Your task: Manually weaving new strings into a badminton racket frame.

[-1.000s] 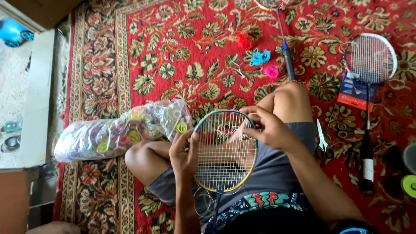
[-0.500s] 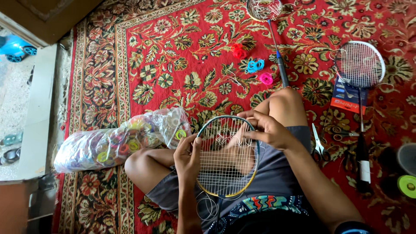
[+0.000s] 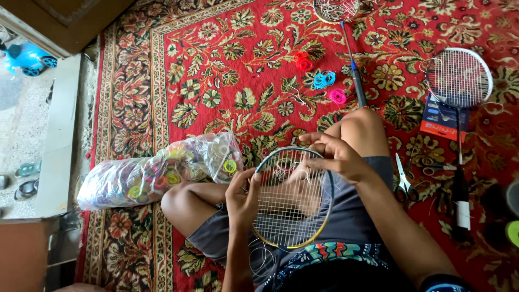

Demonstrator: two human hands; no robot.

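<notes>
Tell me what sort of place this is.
Probably a home floor used as a racket-stringing spot. The person sits on a red patterned carpet, both hands on a racket head in the lap. More rackets, string coils, scissors lie around.

Seated cross-legged with both knees bare, left hand (image 3: 241,197) raised from below with fingers curled in a closed grip, right hand (image 3: 335,157) reaching in from the right, forearm angled down, fingertips pinched together.
</notes>
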